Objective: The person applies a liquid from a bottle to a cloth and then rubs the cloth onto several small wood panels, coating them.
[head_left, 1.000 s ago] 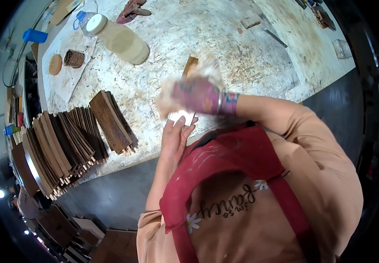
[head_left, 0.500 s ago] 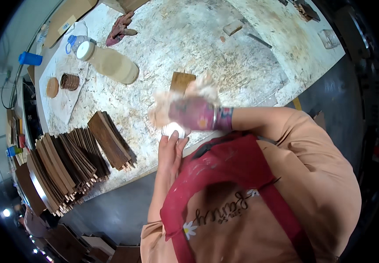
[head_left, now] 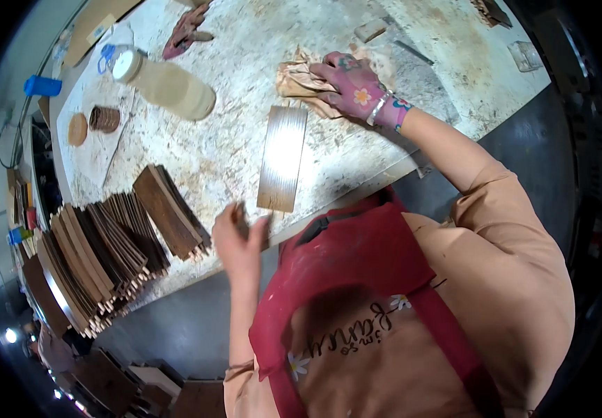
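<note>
My right hand (head_left: 353,87), in a purple flowered glove, grips a crumpled beige cloth (head_left: 301,78) against the worktable, beyond the near panel. A flat brown wooden panel (head_left: 282,157) lies in front of me, its ribbed face shiny with glare and small pegs at its near end. My bare left hand (head_left: 238,240) hovers by the table's front edge, left of that panel and apart from it. Its fingers are curled, the thumb stands away, and nothing shows in it. Left of this hand, several similar dark wooden panels (head_left: 99,258) stand in a leaning row with pegged ends.
A large bottle of cloudy liquid (head_left: 168,87) lies on its side at the left, near a brown ribbed cup (head_left: 104,119) and a round tan disc (head_left: 78,129). Farther back are a stained glove (head_left: 188,31), a small block (head_left: 370,30) and a glass jar (head_left: 525,56).
My right hand has carried the cloth off the panel, away and to the right. The left hand has let go of the panel's near end and moved left. The panel now shows whole.
</note>
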Demonstrator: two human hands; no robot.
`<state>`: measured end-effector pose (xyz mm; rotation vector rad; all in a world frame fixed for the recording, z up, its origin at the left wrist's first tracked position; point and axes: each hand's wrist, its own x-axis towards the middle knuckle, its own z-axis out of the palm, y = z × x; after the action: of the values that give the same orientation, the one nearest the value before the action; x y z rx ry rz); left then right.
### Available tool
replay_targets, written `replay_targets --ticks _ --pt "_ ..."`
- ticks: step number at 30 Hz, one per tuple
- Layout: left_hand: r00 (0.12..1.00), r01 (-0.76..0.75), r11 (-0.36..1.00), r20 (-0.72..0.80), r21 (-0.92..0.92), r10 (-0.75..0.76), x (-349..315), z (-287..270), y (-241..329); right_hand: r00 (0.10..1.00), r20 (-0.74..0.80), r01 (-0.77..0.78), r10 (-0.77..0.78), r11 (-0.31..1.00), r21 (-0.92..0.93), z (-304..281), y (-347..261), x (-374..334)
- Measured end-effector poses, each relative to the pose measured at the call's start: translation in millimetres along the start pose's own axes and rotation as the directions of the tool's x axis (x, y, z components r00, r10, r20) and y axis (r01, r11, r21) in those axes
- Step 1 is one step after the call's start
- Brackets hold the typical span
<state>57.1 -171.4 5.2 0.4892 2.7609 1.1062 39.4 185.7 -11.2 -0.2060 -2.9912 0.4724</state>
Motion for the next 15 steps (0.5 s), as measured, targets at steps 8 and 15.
replay_targets --ticks 8,15 --pt "0.986 -0.106 0.986 0.143 0.129 0.087 10 30 8 0.964 -0.238 0.100 -0.116 0.992 -0.079 34 29 13" --pt "0.978 -0.101 0.940 -0.206 -0.325 0.034 191 -15 27 0.952 -0.011 -0.179 0.307 0.582 0.793 -9 -16 53"
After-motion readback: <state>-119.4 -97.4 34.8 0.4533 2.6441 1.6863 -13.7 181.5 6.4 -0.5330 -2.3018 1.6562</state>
